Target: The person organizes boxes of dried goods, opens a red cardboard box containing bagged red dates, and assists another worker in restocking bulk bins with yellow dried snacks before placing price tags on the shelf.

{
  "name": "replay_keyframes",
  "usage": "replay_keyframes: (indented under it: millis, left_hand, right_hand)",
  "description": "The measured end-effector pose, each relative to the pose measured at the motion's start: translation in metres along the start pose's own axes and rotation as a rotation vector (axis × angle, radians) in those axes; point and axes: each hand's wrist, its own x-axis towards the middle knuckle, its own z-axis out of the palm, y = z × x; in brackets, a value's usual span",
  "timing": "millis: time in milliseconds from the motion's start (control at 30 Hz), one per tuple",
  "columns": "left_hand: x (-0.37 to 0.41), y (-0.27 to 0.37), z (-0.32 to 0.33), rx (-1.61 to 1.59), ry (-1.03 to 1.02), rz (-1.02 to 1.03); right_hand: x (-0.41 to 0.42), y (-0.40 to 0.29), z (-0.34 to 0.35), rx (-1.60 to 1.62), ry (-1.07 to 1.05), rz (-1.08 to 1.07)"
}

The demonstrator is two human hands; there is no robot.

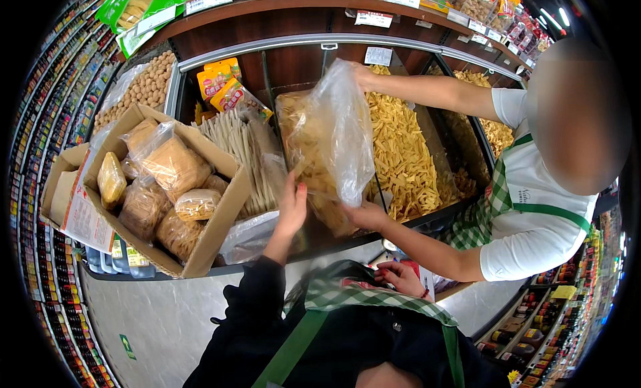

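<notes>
My left hand is raised at the front edge of the display bin, its fingers upright by the near side of a clear plastic bag of flat, yellowish dried food. Whether the fingertips touch that bag cannot be told. Close to my checked apron, my right hand has its fingers loosely bent; it cannot be told whether it holds anything. A co-worker's two hands hold a translucent plastic bag over the bin. Yellow dried strips fill the compartment to its right.
An open cardboard box of bagged dried noodle-like food stands at left. Behind it are pale dried sticks, yellow-orange packets and round brown nuts. The co-worker stands close at right. Bottle shelves stand at lower right.
</notes>
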Motion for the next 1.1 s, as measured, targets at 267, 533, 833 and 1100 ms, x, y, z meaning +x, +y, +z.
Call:
replay_keyframes:
  millis: [267, 533, 833, 1100]
  left_hand:
    - [-0.029, -0.047, 0.047, 0.014, -0.14, -0.237]
    - [-0.002, -0.036, 0.063, -0.25, -0.006, -0.448]
    - [0.037, -0.058, 0.085, -0.401, 0.078, -0.732]
    - [0.049, -0.032, 0.103, -0.752, 0.03, -0.927]
  right_hand:
    - [0.011, -0.054, 0.025, -0.217, -0.18, -0.091]
    - [0.107, -0.099, 0.014, -0.377, 0.439, -0.516]
    - [0.209, -0.097, -0.004, -0.783, 0.568, -0.372]
    - [0.241, -0.075, -0.033, 0.292, 0.221, -0.27]
